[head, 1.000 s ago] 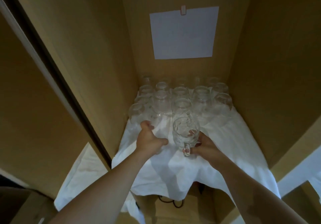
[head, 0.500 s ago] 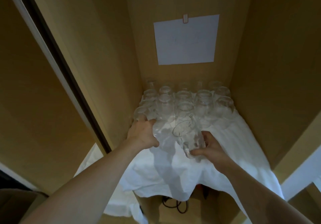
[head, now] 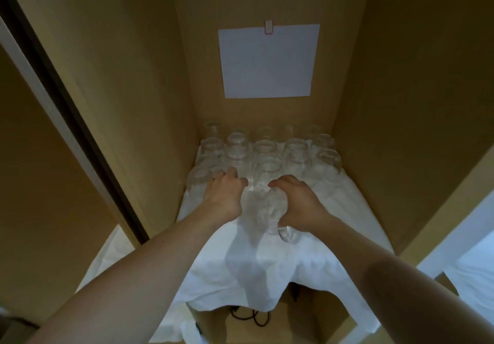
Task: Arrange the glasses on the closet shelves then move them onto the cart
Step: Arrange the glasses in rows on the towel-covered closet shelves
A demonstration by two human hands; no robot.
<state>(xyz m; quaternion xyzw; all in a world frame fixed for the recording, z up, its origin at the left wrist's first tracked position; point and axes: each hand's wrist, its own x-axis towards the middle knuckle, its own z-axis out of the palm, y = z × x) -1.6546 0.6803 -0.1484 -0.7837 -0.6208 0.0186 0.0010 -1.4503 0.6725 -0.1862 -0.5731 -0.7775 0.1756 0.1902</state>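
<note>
White cloth (head: 267, 263) covers the closet shelf. Right hand (head: 299, 204) grips a glass (head: 272, 210); left hand (head: 224, 194) rests curled beside it, its grip hard to tell

both arms extended; left hand (head: 224, 193) curled, right hand (head: 299, 204) gripping

- A white sheet of paper (head: 268, 61) hangs on the back wall at 12 o'clock, held at its top edge by a small clip (head: 268, 27).
- A white cloth (head: 256, 269) droops over the front edge.
- Black cables (head: 251, 318) lie below at 6 o'clock.
</note>
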